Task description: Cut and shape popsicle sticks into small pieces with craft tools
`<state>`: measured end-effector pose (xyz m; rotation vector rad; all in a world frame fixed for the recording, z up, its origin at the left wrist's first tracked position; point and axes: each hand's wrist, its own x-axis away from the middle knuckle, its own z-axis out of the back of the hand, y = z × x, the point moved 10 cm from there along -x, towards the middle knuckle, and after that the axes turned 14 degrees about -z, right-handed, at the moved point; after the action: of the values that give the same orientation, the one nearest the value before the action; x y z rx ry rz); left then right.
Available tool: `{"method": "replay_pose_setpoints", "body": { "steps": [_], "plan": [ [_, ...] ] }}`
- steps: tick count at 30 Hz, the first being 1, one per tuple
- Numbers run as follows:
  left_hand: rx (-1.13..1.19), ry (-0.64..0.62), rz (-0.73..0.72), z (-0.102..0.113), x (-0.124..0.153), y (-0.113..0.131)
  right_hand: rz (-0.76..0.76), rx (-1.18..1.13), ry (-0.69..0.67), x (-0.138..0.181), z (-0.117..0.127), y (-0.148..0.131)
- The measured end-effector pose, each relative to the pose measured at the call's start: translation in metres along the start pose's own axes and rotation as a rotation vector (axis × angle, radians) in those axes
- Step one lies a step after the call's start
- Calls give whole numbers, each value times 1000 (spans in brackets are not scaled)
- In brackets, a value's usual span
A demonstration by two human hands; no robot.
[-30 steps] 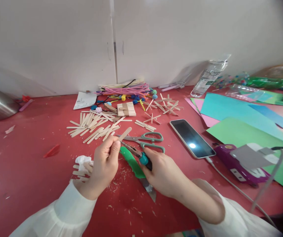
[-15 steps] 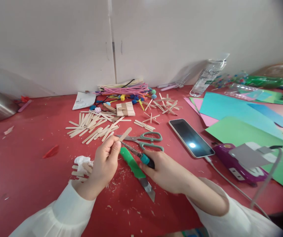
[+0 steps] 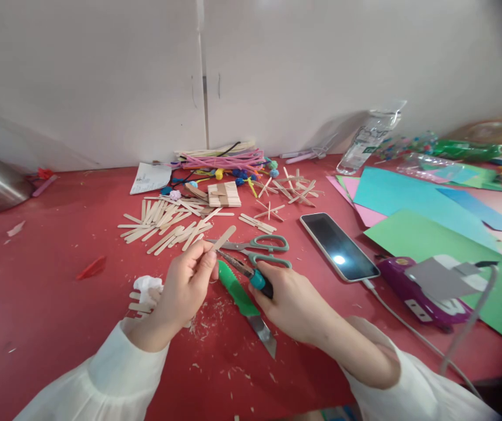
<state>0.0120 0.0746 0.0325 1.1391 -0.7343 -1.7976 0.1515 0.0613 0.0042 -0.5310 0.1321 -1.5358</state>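
Note:
My left hand [image 3: 189, 279] pinches a wooden craft stick [image 3: 224, 237] between thumb and fingers, its rounded end pointing up and right. My right hand [image 3: 292, 301] is closed round the teal-and-black handle of long-nosed pliers [image 3: 242, 268]. The metal tip of the pliers reaches the stick beside my left thumb; whether it grips the wood cannot be made out. Beneath the pliers lies a green-handled knife [image 3: 238, 295], blade toward me, among wood shavings. Grey-handled scissors [image 3: 270, 241] rest just beyond, partly behind the stick and pliers.
Loose craft sticks [image 3: 163, 225] and a bundled stack [image 3: 224, 195] lie farther back. Star-shaped stick pieces [image 3: 269, 211] sit near pipe cleaners [image 3: 222, 159]. To the right are a phone [image 3: 338, 245], a purple power strip [image 3: 417, 292] with cable, coloured paper [image 3: 412, 202] and a bottle [image 3: 369, 137].
The view has shifted slightly. Both hands keep their grips on the stick and pliers, and the pliers' tip stays at the stick.

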Motion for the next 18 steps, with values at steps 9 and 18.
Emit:
{"method": "replay_pose_setpoints", "body": {
  "steps": [9,18],
  "plan": [
    [-81,112,-78,7,2,9,-24,122,59,3,1,1],
    [-112,120,-68,6,5,6,-35,188,52,5,0,-2]
  ]
}}
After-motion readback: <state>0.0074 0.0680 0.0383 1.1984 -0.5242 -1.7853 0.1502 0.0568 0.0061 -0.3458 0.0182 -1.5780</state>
